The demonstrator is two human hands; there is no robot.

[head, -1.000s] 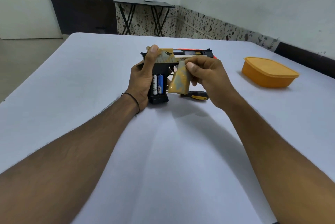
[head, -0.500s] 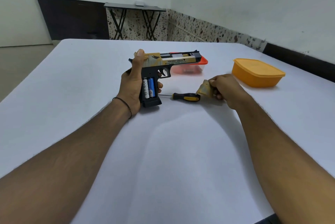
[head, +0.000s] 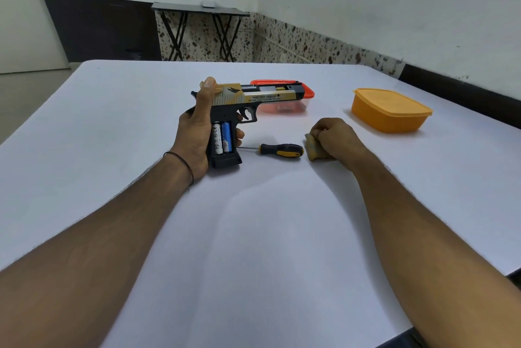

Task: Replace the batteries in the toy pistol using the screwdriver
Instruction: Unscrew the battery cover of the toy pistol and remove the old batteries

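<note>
My left hand (head: 194, 133) grips the tan-and-black toy pistol (head: 255, 98) by its handle, standing it upright on the white table (head: 112, 127) with the barrel pointing right. The grip's side is uncovered and two batteries (head: 222, 141), one white and one blue, sit in the compartment. A black-and-yellow screwdriver (head: 279, 149) lies on the table between my hands, its tip toward the pistol. My right hand (head: 335, 136) rests on the table to the right of it, fingers closed on the tan battery cover (head: 311, 147), which touches the table.
A clear box with a red lid (head: 307, 94) stands behind the pistol's barrel. An orange lidded container (head: 390, 111) sits at the right. A folding side table (head: 200, 29) stands by the far wall. The table's right edge runs close to my right forearm.
My right hand took the tan cover off the pistol's grip and carried it right and down onto the table beside the screwdriver. The batteries now show fully. My left hand keeps holding the pistol.
</note>
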